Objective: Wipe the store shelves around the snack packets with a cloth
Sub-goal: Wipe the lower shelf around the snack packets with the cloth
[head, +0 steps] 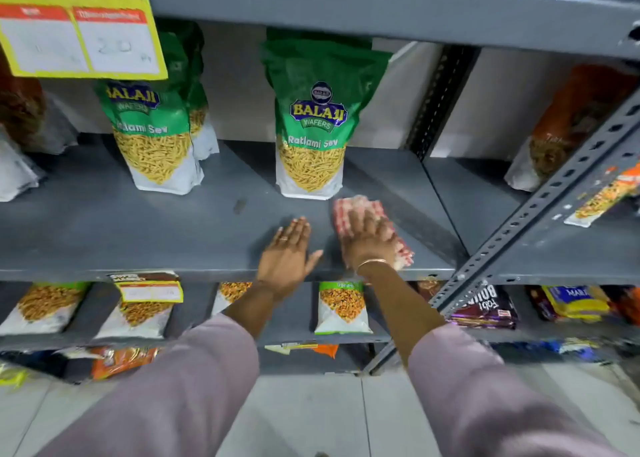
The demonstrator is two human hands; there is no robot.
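Right hand (367, 240) lies flat, palm pressing a red-and-white cloth (360, 211) onto the grey shelf (138, 228). Left hand (289, 252) rests beside it, fingers spread, holding nothing. Just beyond the cloth stands a green snack packet (313, 121), upright.

We read "BALAJI WAFERS" and "Ratlami Sev" on the green packet (311, 124) standing mid-shelf. The left green packet (152, 127) shows "BALAJI WAFERS" and "...atlami Sev", partly covered. The yellow price card (81, 37) hanging upper left bears a handwritten "20". The small shelf tag (147, 285) reads "SUPER MARKET". The lower-shelf packet (342, 306) reads "Garden".
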